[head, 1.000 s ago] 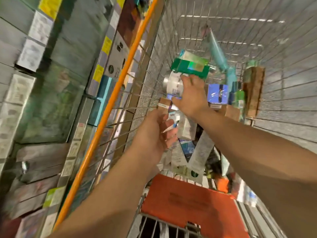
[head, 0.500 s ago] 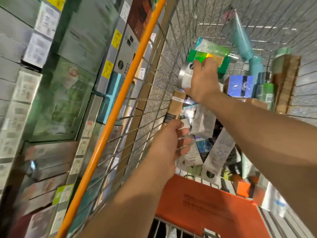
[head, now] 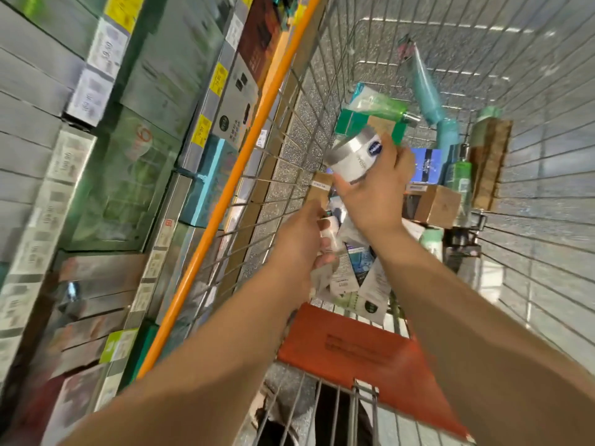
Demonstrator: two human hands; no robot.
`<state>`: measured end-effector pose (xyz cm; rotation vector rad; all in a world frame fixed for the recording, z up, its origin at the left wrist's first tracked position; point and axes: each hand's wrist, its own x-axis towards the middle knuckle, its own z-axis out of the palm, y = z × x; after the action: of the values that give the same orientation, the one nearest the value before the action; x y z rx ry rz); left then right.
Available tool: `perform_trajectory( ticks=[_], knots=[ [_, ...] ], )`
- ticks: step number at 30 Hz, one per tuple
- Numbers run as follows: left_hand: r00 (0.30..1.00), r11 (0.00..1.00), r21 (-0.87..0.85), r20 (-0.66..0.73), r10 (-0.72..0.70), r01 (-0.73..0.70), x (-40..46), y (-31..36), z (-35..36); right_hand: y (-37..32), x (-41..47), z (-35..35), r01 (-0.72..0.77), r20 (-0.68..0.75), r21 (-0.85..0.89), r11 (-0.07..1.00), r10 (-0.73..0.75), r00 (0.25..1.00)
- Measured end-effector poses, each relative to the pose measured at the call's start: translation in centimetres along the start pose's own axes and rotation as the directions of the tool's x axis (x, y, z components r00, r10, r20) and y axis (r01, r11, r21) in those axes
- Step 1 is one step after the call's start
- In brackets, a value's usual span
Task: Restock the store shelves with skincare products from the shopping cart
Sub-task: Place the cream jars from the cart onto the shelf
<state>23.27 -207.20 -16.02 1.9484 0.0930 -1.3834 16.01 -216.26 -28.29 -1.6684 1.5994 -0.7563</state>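
Both my hands are inside the wire shopping cart. My right hand grips a white cream jar with a silver lid and a blue logo, lifted above the pile of skincare products. Lower down, my left hand holds a small white tube or box; its shape is blurred. Beneath my hands lie white tubes and cartons. A green box sits just behind the jar.
Store shelves with boxed products and price tags run along the left. The cart's orange rail separates them from the basket. An orange seat flap lies near me. A teal tube, brown cartons and a green bottle stand farther in.
My right hand has lifted the white jar off the pile and turned it so its side shows. My left hand has stayed low over the tubes, holding its small item.
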Motion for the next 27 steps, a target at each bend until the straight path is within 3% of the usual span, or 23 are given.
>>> perform_trajectory(
  ticks=[5,10,17,21,27],
  knots=[
    [0.989,0.996,-0.028,0.121,0.090,-0.087,-4.5,2.1,-1.0,-5.1,-3.5,-4.6,-0.074,-0.099,0.167,0.983,0.091,0.991],
    [0.962,0.978,-0.025,0.172,0.210,-0.209,-8.8,4.6,-2.0,-11.1,-6.3,-9.9,-0.052,-0.158,0.194,0.980,0.083,0.984],
    [0.833,0.883,-0.108,0.298,0.466,-0.456,-18.0,6.7,-6.2,-20.5,-11.9,-17.0,-0.037,-0.204,0.251,0.967,0.090,0.975],
    [0.759,0.825,-0.164,0.327,0.563,-0.541,-22.4,7.9,-9.2,-26.2,-15.5,-19.9,0.031,-0.179,0.265,0.964,0.018,0.984],
    [0.680,0.720,-0.357,0.255,0.688,-0.595,-28.6,8.7,-14.0,-33.4,-20.4,-22.0,0.158,-0.146,0.315,0.936,-0.117,0.982]
  ],
)
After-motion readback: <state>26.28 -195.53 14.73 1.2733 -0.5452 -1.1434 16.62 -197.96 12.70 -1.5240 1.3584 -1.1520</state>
